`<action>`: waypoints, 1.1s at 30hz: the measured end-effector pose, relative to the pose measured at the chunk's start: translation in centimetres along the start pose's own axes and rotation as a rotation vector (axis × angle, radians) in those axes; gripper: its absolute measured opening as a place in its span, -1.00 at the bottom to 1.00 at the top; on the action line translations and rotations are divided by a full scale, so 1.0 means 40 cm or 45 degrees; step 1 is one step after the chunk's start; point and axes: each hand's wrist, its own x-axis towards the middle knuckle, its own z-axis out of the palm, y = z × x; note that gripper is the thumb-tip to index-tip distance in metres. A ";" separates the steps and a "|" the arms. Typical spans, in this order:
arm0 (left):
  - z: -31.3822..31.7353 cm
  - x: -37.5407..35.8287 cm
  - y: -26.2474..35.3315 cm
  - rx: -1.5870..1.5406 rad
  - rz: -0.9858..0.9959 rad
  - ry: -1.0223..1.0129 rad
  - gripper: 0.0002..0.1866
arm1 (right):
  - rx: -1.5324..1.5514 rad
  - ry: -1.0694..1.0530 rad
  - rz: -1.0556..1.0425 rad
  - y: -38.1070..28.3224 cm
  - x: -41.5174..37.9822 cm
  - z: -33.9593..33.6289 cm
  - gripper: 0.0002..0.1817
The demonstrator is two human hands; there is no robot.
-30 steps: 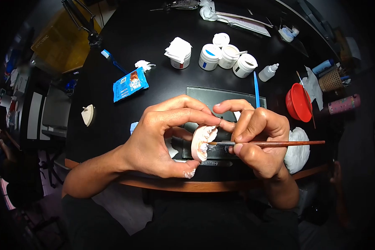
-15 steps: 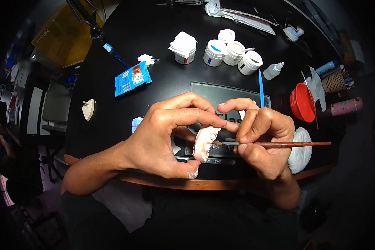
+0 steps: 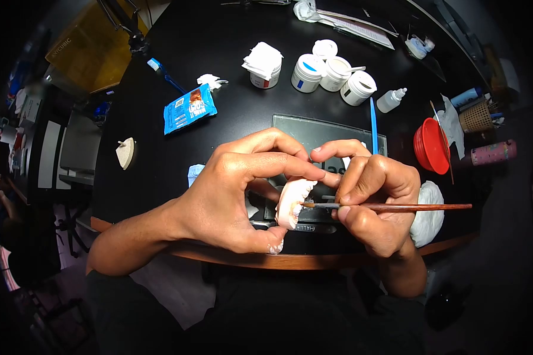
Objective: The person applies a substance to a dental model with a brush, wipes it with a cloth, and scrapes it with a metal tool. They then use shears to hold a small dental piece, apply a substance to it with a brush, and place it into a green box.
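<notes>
A pale pink dental cast point(image 3: 288, 204) with a row of teeth is pinched between the thumb and fingers of my left hand point(image 3: 231, 186). White residue marks that thumb. My right hand point(image 3: 378, 198) grips a thin brush point(image 3: 408, 207) with a reddish-brown handle, held nearly level. The brush tip meets or nearly meets the toothed side of the cast. Under both hands lies a glass slab point(image 3: 302, 127), and a metal tool marked with letters point(image 3: 317, 228) is partly hidden below the cast.
White jars point(image 3: 307, 76) and a dropper bottle point(image 3: 391, 100) stand at the back. A blue stick point(image 3: 373, 127) leans over the slab. At the right are a red bowl point(image 3: 430, 146) and a white cloth point(image 3: 427, 216). A blue packet point(image 3: 189, 110) and a cast piece point(image 3: 125, 154) lie left.
The cast has turned slightly in my left hand, and the brush tip has shifted a little along it. The whole view has moved slightly.
</notes>
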 end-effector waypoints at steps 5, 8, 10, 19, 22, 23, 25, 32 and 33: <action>-0.001 -0.001 0.001 0.005 -0.007 -0.001 -0.31 | -0.007 0.023 0.024 0.002 -0.008 0.000 -0.90; 0.000 -0.001 0.000 0.011 -0.009 0.002 -0.31 | -0.003 0.003 0.016 0.004 -0.007 -0.004 -0.90; 0.000 -0.001 0.000 0.011 -0.005 0.002 -0.31 | -0.001 -0.002 0.012 0.002 -0.005 -0.005 -0.90; -0.002 0.000 0.001 0.004 -0.006 0.006 -0.31 | 0.054 0.177 0.088 -0.015 0.002 0.027 -0.88; -0.002 -0.002 -0.002 -0.010 0.003 0.008 -0.31 | 0.017 0.194 0.097 -0.019 0.004 0.029 -0.85; -0.002 -0.002 -0.004 -0.012 0.005 0.011 -0.31 | 0.003 0.188 0.094 -0.019 0.004 0.028 -0.85; -0.001 -0.002 -0.004 -0.016 0.009 0.016 -0.31 | -0.003 0.181 0.085 -0.019 0.003 0.026 -0.86; -0.005 0.001 0.000 -0.002 0.016 0.007 -0.31 | -0.008 0.136 0.026 -0.018 0.010 0.020 -0.88; -0.005 0.001 0.001 0.000 0.017 0.007 -0.31 | 0.005 0.139 0.044 -0.018 0.007 0.019 -0.88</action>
